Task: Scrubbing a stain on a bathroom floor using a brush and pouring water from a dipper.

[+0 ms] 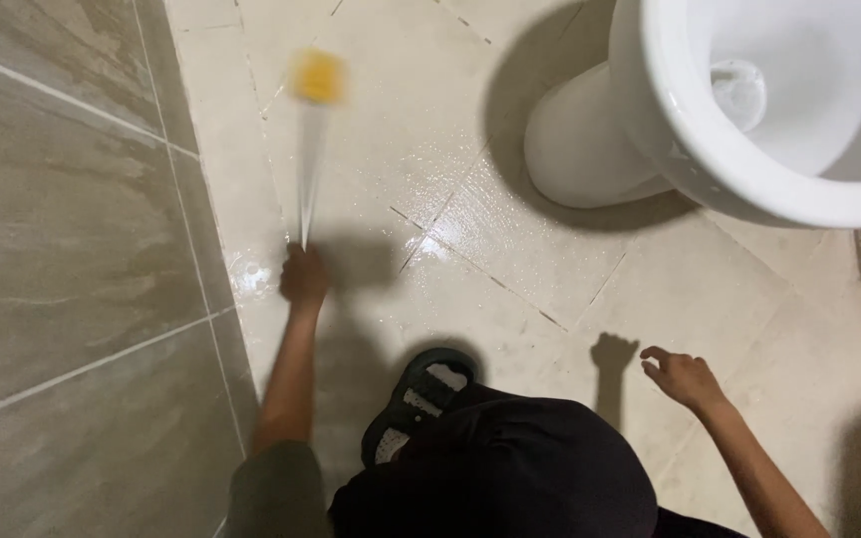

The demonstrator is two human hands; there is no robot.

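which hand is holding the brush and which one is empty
The left hand grips the long pale handle of the yellow-headed brush, blurred over the wet floor tiles. The right hand is open and holds nothing.

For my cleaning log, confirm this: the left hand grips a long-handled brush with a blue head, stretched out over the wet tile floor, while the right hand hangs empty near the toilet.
One detail is wrong: the head of the brush is yellow, not blue, as the head view shows, though blurred. The rest holds: the left hand grips its long handle over the wet tile floor, and the right hand hangs empty near the toilet.
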